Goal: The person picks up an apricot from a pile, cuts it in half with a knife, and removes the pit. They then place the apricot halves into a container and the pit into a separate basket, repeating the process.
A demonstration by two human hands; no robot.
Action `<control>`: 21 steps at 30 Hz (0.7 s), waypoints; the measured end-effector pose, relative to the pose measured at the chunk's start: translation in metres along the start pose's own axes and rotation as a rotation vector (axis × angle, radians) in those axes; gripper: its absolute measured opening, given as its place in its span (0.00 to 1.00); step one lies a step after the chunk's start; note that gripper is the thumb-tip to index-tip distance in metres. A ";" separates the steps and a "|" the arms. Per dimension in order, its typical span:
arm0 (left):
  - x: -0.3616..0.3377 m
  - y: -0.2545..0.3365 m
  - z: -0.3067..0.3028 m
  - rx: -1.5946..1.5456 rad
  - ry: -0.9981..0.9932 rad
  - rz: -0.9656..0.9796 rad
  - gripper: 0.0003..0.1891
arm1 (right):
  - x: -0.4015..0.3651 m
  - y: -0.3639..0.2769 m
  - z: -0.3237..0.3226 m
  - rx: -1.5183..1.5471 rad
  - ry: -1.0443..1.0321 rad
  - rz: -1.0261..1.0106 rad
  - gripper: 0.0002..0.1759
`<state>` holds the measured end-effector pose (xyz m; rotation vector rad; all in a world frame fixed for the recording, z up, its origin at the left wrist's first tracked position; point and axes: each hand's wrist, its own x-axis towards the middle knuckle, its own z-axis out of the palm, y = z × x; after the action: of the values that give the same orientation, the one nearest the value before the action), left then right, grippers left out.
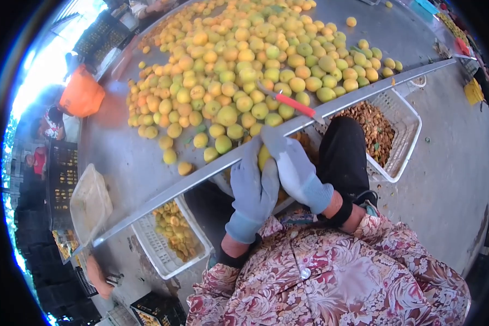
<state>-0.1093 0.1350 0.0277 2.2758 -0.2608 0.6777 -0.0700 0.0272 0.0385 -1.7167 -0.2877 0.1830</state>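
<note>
My left hand (254, 185) and my right hand (294, 165), both in pale grey work gloves, meet at the near edge of the metal table. Between their fingers is a yellow-green apricot (264, 157), mostly covered by the gloves. Both hands are closed around it. Just beyond my right hand, a knife with a red handle (295, 104) lies across the table rim, its curved blade against the fruit. A large heap of yellow and orange apricots (228, 70) spreads over the table in front of my hands.
Below the rim on the right, a white basket (407, 142) holds brown apricot pits (370, 127). Another white basket (146, 244), lower left, contains split apricots (175, 231). A whitish shallow tub (91, 205) and an orange bucket (82, 92) stand left. Dark crates (63, 174) are stacked beyond.
</note>
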 end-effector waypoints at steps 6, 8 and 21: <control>-0.015 0.007 -0.010 -0.112 -0.168 -0.233 0.25 | -0.007 -0.024 -0.015 0.113 -0.191 0.172 0.28; -0.011 0.003 -0.009 -0.036 -0.065 -0.042 0.25 | -0.008 -0.029 -0.015 0.213 -0.305 0.249 0.27; -0.003 -0.008 0.030 -0.223 0.107 -0.224 0.12 | 0.006 0.014 0.012 -0.458 0.159 -0.204 0.16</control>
<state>-0.0966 0.1194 0.0031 2.0122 -0.0274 0.6181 -0.0664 0.0384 0.0231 -2.1244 -0.4063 -0.1843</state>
